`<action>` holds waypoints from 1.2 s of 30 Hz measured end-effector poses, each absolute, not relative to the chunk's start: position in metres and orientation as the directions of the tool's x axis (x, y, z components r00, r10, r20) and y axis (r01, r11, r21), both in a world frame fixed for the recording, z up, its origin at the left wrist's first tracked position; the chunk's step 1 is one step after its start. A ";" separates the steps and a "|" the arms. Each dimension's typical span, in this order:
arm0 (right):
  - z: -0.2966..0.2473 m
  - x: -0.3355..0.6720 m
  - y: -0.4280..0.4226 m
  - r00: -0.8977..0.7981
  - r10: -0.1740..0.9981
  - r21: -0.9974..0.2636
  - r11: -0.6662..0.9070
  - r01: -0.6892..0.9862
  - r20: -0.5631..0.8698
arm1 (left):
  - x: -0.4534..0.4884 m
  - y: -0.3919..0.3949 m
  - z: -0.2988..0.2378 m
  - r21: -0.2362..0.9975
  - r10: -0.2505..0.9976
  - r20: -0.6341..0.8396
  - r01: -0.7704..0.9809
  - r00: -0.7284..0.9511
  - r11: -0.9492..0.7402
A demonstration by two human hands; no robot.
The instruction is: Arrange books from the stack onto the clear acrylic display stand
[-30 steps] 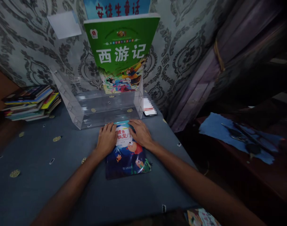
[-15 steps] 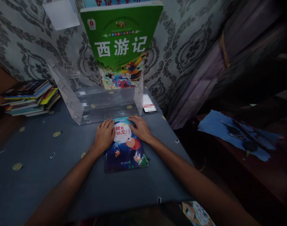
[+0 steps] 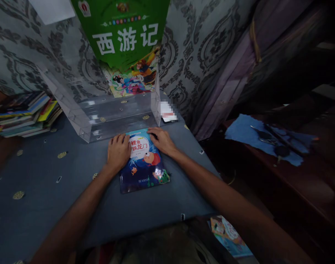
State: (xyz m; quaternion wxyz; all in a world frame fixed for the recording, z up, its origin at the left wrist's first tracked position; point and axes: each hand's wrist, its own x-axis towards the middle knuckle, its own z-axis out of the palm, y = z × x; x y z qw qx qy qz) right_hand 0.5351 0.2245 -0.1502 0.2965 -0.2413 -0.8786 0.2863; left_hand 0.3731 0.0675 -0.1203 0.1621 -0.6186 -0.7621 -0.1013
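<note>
Green book [image 3: 126,62] upright at back of clear rack [image 3: 85,132], apparently settled. Blue book [image 3: 145,161] flat on desk [image 3: 60,212], closed, outside the rack. Left hand [image 3: 118,151] laid open over its left edge; right hand [image 3: 162,141] loosely open at upper right corner.

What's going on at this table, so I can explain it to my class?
A person has both hands on a blue book lying flat on the table: the left hand at its left side, the right hand by its upper right corner. Just beyond, a green book stands in a clear rack. A stack of books sits off to the left.
</note>
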 end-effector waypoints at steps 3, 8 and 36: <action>-0.149 0.535 0.224 -0.709 0.590 -0.638 0.726 0.257 0.386 | 0.388 0.063 -0.116 -0.117 0.944 0.326 0.989 -0.043 0.086; -0.150 0.533 0.224 -0.701 0.591 -0.631 0.732 0.258 0.399 | 0.438 0.042 -0.116 -0.030 0.922 0.282 0.963 0.264 -0.266; -0.152 0.535 0.224 -0.735 0.560 -0.601 0.755 0.262 0.383 | 0.468 0.030 -0.124 -0.109 0.846 0.268 0.887 0.461 -0.449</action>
